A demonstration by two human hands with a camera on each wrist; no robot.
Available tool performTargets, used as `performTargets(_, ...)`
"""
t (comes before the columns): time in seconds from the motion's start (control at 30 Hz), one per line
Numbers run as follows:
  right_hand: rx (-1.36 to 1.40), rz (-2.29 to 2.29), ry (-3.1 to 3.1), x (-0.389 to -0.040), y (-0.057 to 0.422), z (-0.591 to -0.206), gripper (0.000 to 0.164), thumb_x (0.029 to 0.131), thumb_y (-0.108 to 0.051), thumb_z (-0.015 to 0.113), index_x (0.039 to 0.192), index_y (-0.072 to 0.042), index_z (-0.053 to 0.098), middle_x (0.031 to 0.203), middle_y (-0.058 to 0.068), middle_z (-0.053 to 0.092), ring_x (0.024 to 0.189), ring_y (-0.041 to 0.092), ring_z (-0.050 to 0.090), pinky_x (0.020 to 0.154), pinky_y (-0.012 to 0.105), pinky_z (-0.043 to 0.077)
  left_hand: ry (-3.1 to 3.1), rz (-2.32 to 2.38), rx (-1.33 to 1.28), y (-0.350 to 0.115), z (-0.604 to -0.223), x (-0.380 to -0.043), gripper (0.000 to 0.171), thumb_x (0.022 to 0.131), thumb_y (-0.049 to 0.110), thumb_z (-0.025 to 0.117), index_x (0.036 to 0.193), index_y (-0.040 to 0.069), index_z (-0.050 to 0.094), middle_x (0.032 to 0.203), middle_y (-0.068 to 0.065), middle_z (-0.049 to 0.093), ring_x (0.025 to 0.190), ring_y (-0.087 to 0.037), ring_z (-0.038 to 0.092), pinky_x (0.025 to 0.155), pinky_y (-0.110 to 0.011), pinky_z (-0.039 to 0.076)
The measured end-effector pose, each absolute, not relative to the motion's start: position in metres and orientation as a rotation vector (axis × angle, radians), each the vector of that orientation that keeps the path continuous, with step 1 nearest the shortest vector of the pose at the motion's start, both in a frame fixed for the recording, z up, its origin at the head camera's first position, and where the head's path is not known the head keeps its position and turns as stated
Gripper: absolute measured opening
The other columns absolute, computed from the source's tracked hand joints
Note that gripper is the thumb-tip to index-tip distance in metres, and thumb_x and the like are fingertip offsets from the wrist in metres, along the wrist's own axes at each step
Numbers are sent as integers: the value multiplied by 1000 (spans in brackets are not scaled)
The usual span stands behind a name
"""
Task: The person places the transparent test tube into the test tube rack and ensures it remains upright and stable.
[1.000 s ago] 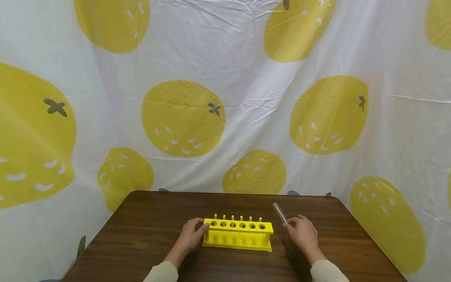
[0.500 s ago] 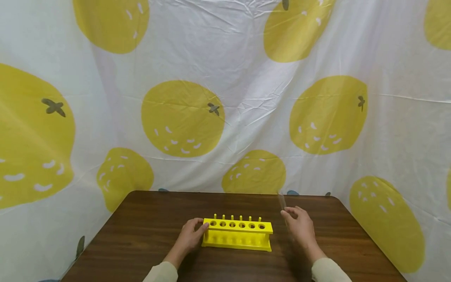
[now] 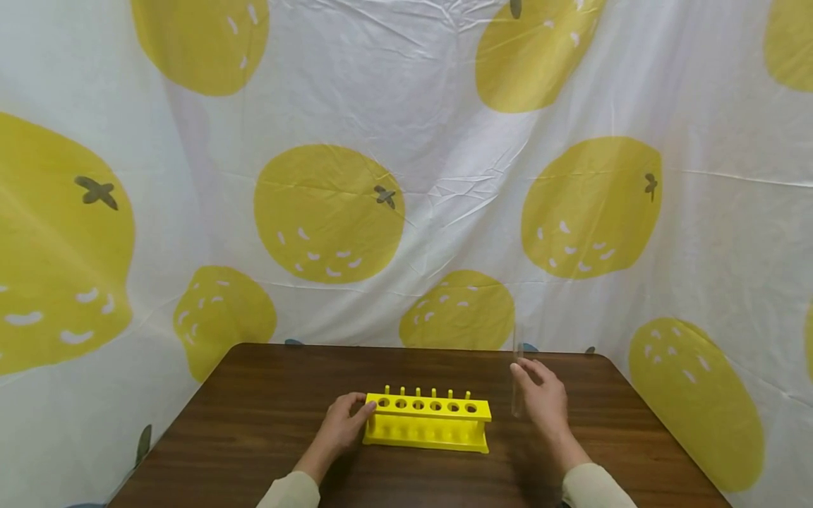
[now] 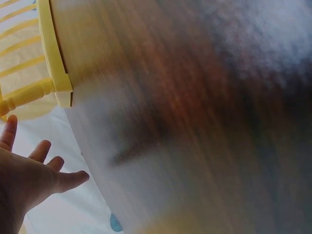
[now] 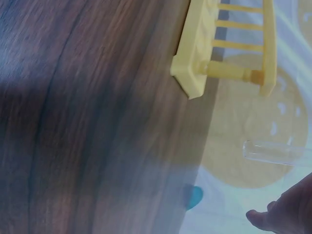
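A yellow test tube rack (image 3: 427, 422) stands on the brown table, its row of round holes bare and its row of pegs behind. My left hand (image 3: 343, 425) holds the rack's left end, the thumb over the front corner of the top plate. In the left wrist view, other fingers (image 4: 68, 181) spread out beside the rack. Right of the rack, my right hand (image 3: 545, 401) pinches a clear glass test tube (image 3: 516, 406) upright between thumb and fingers. Its lower end hangs below the fingers, and in the right wrist view the tube (image 5: 270, 152) shows apart from the rack (image 5: 192, 73).
The dark wood-grain table (image 3: 305, 370) reaches back to a hanging white cloth (image 3: 444, 212) printed with large yellow lemons. Both forearms, in pale sleeves, come in from the front edge.
My right hand has risen slightly and turned the test tube from a slant to upright, its lower end now showing below the fingers. The left hand and rack have stayed in place.
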State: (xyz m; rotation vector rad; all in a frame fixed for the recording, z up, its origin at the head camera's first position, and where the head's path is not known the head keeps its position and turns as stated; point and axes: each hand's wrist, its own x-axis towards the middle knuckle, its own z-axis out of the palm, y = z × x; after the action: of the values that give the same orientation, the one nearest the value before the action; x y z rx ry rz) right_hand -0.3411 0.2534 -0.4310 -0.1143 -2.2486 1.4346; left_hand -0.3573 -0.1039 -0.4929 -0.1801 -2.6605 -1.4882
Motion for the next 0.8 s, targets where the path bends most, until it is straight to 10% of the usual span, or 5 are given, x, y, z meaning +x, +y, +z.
performTargets(0.8,44,1660,-2052,-335,205,-411,44,97,-28,66,129,2,63,148,18,47,142,32,35,115,47,28,-2676,-1473,-169,-104,-490,-355,49,100,41,58,125,0,61,137,-24,52,128,-44,43,106,-63,33)
